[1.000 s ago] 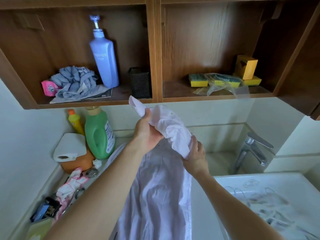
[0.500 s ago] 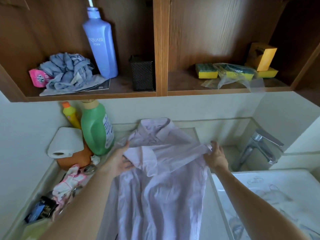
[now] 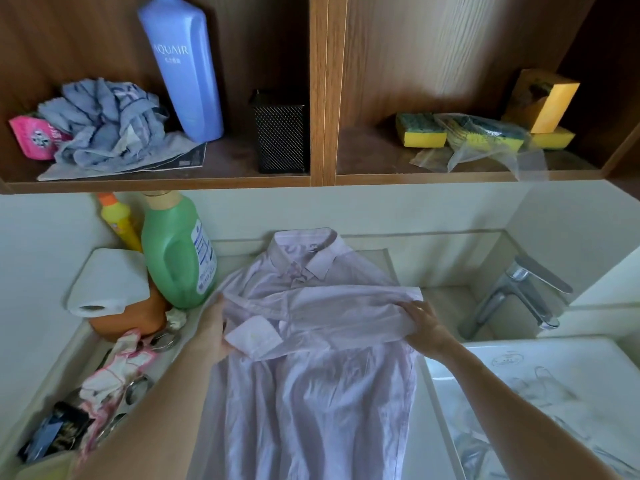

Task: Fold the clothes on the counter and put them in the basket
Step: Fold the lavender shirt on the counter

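- Spread flat on the pale, smooth counter [image 3: 424,452], lower middle of the frame: a thin lilac-white button-up shirt [image 3: 311,393], collar toward the back wall, hem running off the bottom edge
- Light woven fabric, creased and rippled down the body; collar points crisp and flat
- One long sleeve folded straight across the chest as a horizontal band, with a square cuff [image 3: 252,336] at the band's left end
- Left hand [image 3: 214,327] at the shirt's left edge, beside the cuff and touching the cloth; fingers tucked out of sight under the fabric, so impossible to tell whether apart or gripping
- Right hand [image 3: 424,327] at the band's right end, fingers close together and curled over the folded sleeve, pinching it
- Just left of the shirt: a rounded green bottle [image 3: 173,251] of plastic, a slim yellow bottle [image 3: 119,220] behind it, and a white paper roll [image 3: 107,282] resting on an orange pot [image 3: 128,317]
- Upper left, inside a wood-grain shelf [image 3: 318,98]: a tall glossy blue bottle [image 3: 180,64], a crumpled grey-blue cloth [image 3: 104,123], a boxy black mesh holder [image 3: 280,133]
- Upper right compartment: yellow sponges [image 3: 420,131] with dark green scouring tops, a crinkled clear plastic bag [image 3: 491,154], a tilted yellow box [image 3: 543,98]
- Right side of the frame: a chrome tap [image 3: 519,292] with a flat lever, above a glossy white sink [image 3: 554,362]
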A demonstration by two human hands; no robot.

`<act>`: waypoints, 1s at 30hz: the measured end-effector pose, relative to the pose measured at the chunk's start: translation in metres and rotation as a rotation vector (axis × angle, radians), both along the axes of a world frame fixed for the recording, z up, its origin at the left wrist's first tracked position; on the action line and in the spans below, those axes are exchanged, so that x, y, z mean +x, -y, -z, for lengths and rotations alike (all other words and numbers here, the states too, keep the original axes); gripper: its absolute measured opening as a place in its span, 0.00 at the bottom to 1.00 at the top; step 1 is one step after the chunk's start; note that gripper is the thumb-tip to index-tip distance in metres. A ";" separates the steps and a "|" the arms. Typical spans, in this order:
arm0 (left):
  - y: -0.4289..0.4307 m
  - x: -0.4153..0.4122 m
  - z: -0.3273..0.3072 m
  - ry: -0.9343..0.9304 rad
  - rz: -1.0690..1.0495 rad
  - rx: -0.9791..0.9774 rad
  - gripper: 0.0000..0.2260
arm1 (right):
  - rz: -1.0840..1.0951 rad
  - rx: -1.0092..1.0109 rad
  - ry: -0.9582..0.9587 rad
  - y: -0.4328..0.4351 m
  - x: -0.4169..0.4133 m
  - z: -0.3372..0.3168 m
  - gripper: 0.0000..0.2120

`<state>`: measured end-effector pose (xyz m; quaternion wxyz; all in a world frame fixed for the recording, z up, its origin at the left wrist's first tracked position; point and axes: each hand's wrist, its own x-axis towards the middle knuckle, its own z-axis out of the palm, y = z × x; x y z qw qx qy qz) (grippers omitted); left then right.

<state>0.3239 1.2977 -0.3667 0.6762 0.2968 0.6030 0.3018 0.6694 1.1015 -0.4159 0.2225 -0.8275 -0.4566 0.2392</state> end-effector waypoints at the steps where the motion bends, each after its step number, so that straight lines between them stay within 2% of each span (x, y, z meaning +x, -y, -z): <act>1: -0.001 0.003 0.000 0.006 -0.013 0.018 0.15 | -0.039 0.003 -0.023 0.002 0.001 0.003 0.35; 2: -0.002 0.005 -0.001 -0.022 -0.001 0.051 0.17 | -0.075 0.025 -0.049 0.004 0.003 0.005 0.36; 3: -0.007 0.006 0.005 -0.098 0.074 0.055 0.26 | -0.101 0.051 -0.076 0.005 0.003 0.006 0.37; 5: -0.024 0.005 0.036 -0.372 0.224 0.116 0.40 | -0.133 0.107 -0.107 0.006 -0.001 0.004 0.34; 6: -0.026 0.006 0.042 -0.481 0.298 0.165 0.38 | -0.129 0.156 -0.124 0.006 -0.003 0.002 0.31; 8: -0.021 0.008 0.030 -0.567 0.355 0.238 0.23 | -0.096 0.254 -0.172 0.005 -0.009 -0.005 0.28; 9: -0.020 0.005 0.025 -0.487 0.363 0.247 0.18 | -0.055 0.270 -0.205 0.005 -0.012 -0.008 0.27; 11: -0.019 -0.003 0.021 -0.179 0.328 0.228 0.15 | 0.091 0.271 -0.234 0.002 -0.013 -0.012 0.23; 12: -0.023 -0.010 0.025 -0.099 0.281 0.208 0.13 | 0.185 0.275 -0.195 -0.001 -0.013 -0.010 0.21; 13: -0.027 -0.019 0.029 -0.120 0.241 0.189 0.12 | 0.261 0.270 -0.094 -0.004 -0.010 -0.007 0.18; 14: -0.033 -0.027 0.038 -0.196 0.213 0.166 0.12 | 0.317 0.252 0.006 -0.008 -0.008 -0.006 0.14; 16: -0.043 -0.042 0.053 -0.334 0.256 0.121 0.17 | 0.342 0.234 0.137 -0.015 -0.011 -0.001 0.14; 18: -0.040 -0.042 0.051 -0.292 0.236 0.116 0.16 | 0.306 0.236 0.199 -0.021 -0.016 0.005 0.17; 20: -0.036 -0.038 0.043 -0.312 0.158 0.131 0.24 | 0.270 0.248 0.262 -0.027 -0.025 0.006 0.17; 22: -0.041 -0.040 0.039 -0.215 0.222 0.162 0.25 | 0.185 0.338 0.375 -0.033 -0.034 0.005 0.15; 24: -0.049 -0.045 0.041 -0.157 0.288 0.205 0.32 | 0.064 0.454 0.459 -0.041 -0.045 0.004 0.14; 26: -0.044 -0.047 0.029 -0.268 0.468 0.327 0.33 | -0.047 0.439 0.517 -0.049 -0.056 0.009 0.18; 28: -0.039 -0.048 0.030 -0.494 0.679 0.407 0.31 | -0.120 0.234 0.527 -0.056 -0.066 0.017 0.26; 30: -0.040 -0.054 0.040 -0.676 0.761 0.446 0.25 | -0.147 -0.014 0.485 -0.057 -0.071 0.027 0.36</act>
